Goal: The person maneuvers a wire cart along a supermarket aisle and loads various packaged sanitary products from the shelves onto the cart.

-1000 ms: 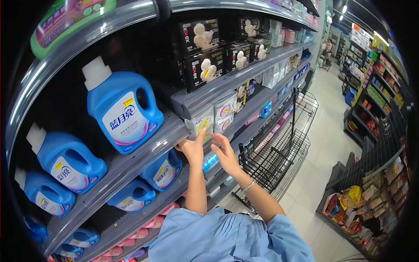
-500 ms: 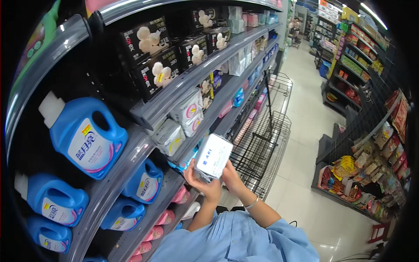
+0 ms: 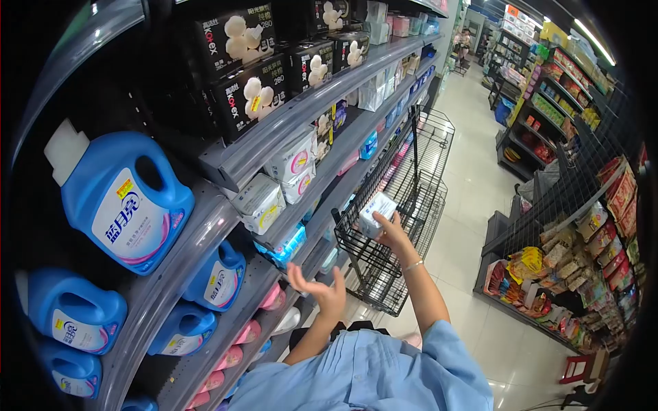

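Note:
My right hand (image 3: 392, 233) grips a small white package with blue print (image 3: 376, 213), which overlaps the upper basket of a black wire shopping cart (image 3: 412, 179) in this view. My fingers wrap round its right side. My left hand (image 3: 322, 293) holds nothing, its fingers apart and palm turned up, in front of the lower shelves. Closest to it on the shelf is a light-blue pack (image 3: 286, 244). Above that stand white packages, one with a yellow mark (image 3: 260, 204) and others with pink rings (image 3: 295, 164).
Blue detergent jugs (image 3: 128, 198) fill the shelves at left. Black boxes with cotton pictures (image 3: 241, 41) line the upper shelf, and pink bottles (image 3: 248, 331) the lower one. Across the tiled aisle (image 3: 458, 226) stands a rack of bagged snacks (image 3: 528, 264). A red stool (image 3: 574, 368) is at lower right.
The white package has moved away from my body, rightward, over to the cart in my right hand. My left hand has let go of it and opened.

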Demonstrator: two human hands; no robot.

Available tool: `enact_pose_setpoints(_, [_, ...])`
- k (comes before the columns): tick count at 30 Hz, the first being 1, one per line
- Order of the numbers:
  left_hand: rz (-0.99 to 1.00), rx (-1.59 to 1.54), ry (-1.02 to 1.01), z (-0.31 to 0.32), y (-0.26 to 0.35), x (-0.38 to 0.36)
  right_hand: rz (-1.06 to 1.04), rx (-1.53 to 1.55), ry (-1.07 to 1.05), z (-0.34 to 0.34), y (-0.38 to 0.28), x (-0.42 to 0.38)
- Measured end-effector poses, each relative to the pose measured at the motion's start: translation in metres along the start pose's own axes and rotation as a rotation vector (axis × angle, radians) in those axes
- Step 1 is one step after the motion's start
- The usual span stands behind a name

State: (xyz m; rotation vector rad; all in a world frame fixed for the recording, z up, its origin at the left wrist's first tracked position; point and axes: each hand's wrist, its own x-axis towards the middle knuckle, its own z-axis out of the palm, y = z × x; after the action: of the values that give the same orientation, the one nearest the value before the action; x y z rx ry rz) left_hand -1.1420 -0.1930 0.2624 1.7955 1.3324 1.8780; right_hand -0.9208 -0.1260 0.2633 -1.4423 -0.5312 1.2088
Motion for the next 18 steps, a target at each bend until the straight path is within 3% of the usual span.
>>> enact_pose_setpoints(4, [-0.047,0.084,0.087,-0.021,-0.013,0.017,0.086,-0.185,0.006,0.006,0.031,0.030])
enact_pose_setpoints(7, [-0.080,0.063,0.142,-0.029,-0.021,0.025,0.145,-0.100,-0.198,0.003,0.048,0.046])
enact_pose_setpoints(8, [-0.087,0.068,0.148,-0.031,-0.023,0.026,0.162,-0.065,-0.250,-0.013,0.085,0.090])
enact_pose_setpoints(15, [-0.077,0.054,0.181,-0.035,-0.021,0.050,0.190,-0.201,-0.272,-0.007,0.084,0.087])
enact_pose_setpoints(16, [-0.083,0.080,0.165,-0.033,-0.025,0.055,0.208,-0.313,-0.239,0.009,0.046,0.044])
enact_pose_setpoints(18, [-0.141,0.234,0.098,-0.030,-0.026,0.073,0.150,-0.332,-0.285,0.012,0.034,0.029])
